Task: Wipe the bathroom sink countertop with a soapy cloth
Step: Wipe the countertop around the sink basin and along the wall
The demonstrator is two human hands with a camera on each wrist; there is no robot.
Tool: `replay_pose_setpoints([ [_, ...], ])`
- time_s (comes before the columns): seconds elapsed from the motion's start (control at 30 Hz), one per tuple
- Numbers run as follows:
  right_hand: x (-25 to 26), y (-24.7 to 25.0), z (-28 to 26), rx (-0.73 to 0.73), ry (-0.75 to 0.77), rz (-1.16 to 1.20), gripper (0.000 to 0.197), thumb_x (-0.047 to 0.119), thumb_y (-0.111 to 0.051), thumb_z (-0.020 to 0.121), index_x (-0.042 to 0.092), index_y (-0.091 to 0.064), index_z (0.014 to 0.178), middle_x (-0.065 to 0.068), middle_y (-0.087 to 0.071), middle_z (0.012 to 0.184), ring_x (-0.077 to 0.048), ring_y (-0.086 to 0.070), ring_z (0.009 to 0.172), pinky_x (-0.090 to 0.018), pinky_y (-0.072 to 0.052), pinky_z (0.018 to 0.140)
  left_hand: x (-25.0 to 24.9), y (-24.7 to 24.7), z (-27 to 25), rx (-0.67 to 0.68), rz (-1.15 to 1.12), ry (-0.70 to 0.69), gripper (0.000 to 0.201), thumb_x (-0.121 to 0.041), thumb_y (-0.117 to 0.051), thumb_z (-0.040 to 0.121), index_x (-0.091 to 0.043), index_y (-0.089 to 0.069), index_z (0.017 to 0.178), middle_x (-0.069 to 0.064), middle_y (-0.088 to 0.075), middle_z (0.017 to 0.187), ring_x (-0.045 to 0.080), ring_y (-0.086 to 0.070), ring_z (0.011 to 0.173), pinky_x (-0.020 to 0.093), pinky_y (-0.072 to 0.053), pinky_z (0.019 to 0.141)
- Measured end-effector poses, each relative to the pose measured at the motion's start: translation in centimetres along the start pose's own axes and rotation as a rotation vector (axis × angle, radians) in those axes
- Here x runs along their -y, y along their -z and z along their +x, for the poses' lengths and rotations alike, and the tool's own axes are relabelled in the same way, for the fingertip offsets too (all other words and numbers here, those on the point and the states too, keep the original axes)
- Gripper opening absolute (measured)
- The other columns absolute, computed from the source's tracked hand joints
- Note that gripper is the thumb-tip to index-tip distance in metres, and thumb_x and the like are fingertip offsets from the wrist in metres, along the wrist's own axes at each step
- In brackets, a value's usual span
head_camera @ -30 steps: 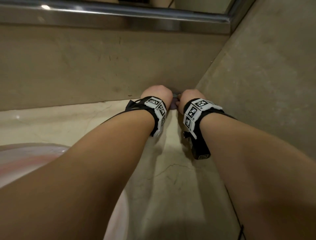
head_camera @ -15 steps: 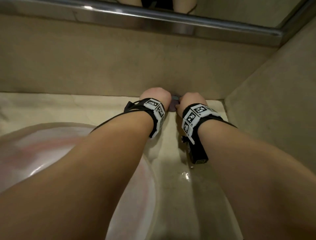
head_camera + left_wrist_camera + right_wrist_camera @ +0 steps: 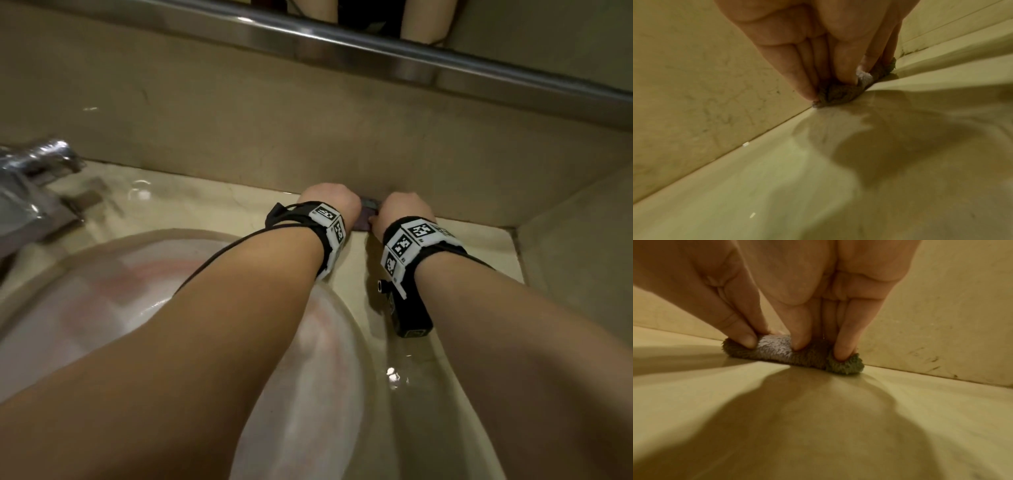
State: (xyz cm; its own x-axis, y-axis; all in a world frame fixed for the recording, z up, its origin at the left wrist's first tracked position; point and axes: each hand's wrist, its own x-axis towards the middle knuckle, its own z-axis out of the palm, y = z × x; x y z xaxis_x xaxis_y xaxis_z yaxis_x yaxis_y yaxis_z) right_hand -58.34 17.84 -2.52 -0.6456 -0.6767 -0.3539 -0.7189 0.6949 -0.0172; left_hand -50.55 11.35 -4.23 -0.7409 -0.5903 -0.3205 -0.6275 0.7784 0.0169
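A small grey cloth (image 3: 368, 209) lies rolled in the seam where the beige countertop (image 3: 414, 363) meets the backsplash (image 3: 239, 120). My left hand (image 3: 329, 198) and right hand (image 3: 404, 209) sit side by side on it, fingers pointing down. In the left wrist view the left hand (image 3: 813, 65) pinches the cloth (image 3: 838, 94) between thumb and fingertips and presses it into the seam. In the right wrist view the right hand (image 3: 797, 318) pinches the cloth (image 3: 777, 348) with its thumb at the left end while the other fingertips push down on it. The countertop shines wet.
The white sink basin (image 3: 102, 308) lies under my left forearm. A chrome faucet (image 3: 30, 181) stands at the far left. The side wall (image 3: 582, 246) closes the counter on the right, a short way from my right hand. A metal mirror frame (image 3: 342, 37) runs above the backsplash.
Both hands have slid the cloth left along the back seam, away from the right corner. The sink basin and the faucet have come into view.
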Motion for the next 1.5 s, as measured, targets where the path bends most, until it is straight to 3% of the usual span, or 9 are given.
replay_pose_setpoints([
  [0.17,3.1,0.0,-0.6,0.006,0.039,-0.034,0.027,0.023,-0.056,0.090,0.003,-0.067,0.103,-0.017,-0.068,0.111,-0.030,-0.064,0.102,-0.028,-0.042,0.070,2.7,0.0,-1.4,0.034,-0.015,0.009,0.042,-0.028,-0.033,0.101,-0.003,-0.063,0.116,0.015,-0.064,0.117,0.033,-0.062,0.108,0.033,-0.042,0.076],
  [0.37,7.1,-0.2,-1.4,0.016,0.105,-0.039,0.027,0.024,-0.054,0.091,0.003,-0.067,0.102,-0.016,-0.068,0.110,-0.030,-0.064,0.101,-0.029,-0.041,0.069,6.4,-0.1,-3.5,0.010,-0.048,0.111,0.040,-0.027,-0.034,0.101,-0.005,-0.061,0.121,0.015,-0.062,0.122,0.032,-0.060,0.113,0.035,-0.047,0.087],
  [0.5,11.2,-0.3,-2.1,-0.009,0.199,-0.032,0.029,0.026,-0.054,0.091,0.004,-0.067,0.105,-0.015,-0.068,0.112,-0.029,-0.064,0.104,-0.028,-0.040,0.069,10.0,-0.9,-5.2,-0.035,-0.033,0.195,0.038,-0.024,-0.034,0.101,-0.006,-0.064,0.117,0.014,-0.064,0.119,0.031,-0.061,0.110,0.034,-0.045,0.079],
  [0.6,14.2,-0.6,-2.4,-0.025,0.268,-0.046,0.026,0.025,-0.054,0.091,0.005,-0.067,0.102,-0.014,-0.069,0.109,-0.029,-0.065,0.101,-0.027,-0.041,0.069,12.6,-1.6,-6.2,-0.048,-0.054,0.278,0.038,-0.021,-0.032,0.102,-0.005,-0.063,0.117,0.014,-0.065,0.117,0.032,-0.062,0.109,0.036,-0.047,0.081],
  [0.77,17.9,-1.2,-3.1,-0.033,0.336,-0.059,0.028,0.027,-0.052,0.092,0.005,-0.067,0.101,-0.014,-0.069,0.109,-0.029,-0.065,0.102,-0.028,-0.041,0.069,15.9,-3.0,-7.7,-0.060,-0.047,0.345,0.042,-0.015,-0.021,0.103,-0.004,-0.044,0.137,0.015,-0.057,0.132,0.033,-0.057,0.118,0.040,-0.046,0.090],
  [1.0,20.4,-1.4,-3.7,-0.033,0.378,-0.080,0.026,0.020,-0.051,0.090,0.006,-0.067,0.105,-0.014,-0.068,0.112,-0.030,-0.064,0.104,-0.030,-0.049,0.078,17.6,-3.3,-9.1,0.008,-0.080,0.398,0.058,-0.007,-0.031,0.098,-0.009,-0.011,0.152,0.010,-0.030,0.154,0.029,-0.041,0.135,0.038,-0.041,0.102],
  [1.2,21.4,-1.5,-3.6,-0.042,0.423,-0.080,0.026,0.019,-0.050,0.092,0.005,-0.066,0.107,-0.013,-0.068,0.112,-0.028,-0.064,0.103,-0.028,-0.040,0.069,18.4,-3.5,-9.7,0.009,-0.095,0.444,0.056,-0.008,-0.030,0.098,-0.008,-0.012,0.151,0.011,-0.035,0.150,0.031,-0.045,0.130,0.039,-0.043,0.097],
  [1.33,21.3,-1.9,-3.3,-0.064,0.454,-0.125,0.027,0.022,-0.050,0.093,0.008,-0.066,0.109,-0.012,-0.068,0.112,-0.028,-0.064,0.103,-0.028,-0.040,0.068,18.6,-3.7,-10.0,-0.004,-0.074,0.454,0.055,-0.008,-0.032,0.097,-0.008,-0.017,0.150,0.012,-0.042,0.145,0.032,-0.050,0.124,0.038,-0.046,0.092],
  [1.5,20.1,-2.1,-3.2,-0.064,0.496,-0.143,0.028,0.022,-0.049,0.092,0.015,-0.065,0.115,-0.011,-0.066,0.116,-0.029,-0.062,0.108,-0.028,-0.038,0.070,18.0,-3.1,-10.4,-0.004,-0.047,0.459,0.051,-0.009,-0.033,0.099,-0.008,-0.023,0.149,0.014,-0.046,0.141,0.031,-0.050,0.125,0.037,-0.045,0.094],
])
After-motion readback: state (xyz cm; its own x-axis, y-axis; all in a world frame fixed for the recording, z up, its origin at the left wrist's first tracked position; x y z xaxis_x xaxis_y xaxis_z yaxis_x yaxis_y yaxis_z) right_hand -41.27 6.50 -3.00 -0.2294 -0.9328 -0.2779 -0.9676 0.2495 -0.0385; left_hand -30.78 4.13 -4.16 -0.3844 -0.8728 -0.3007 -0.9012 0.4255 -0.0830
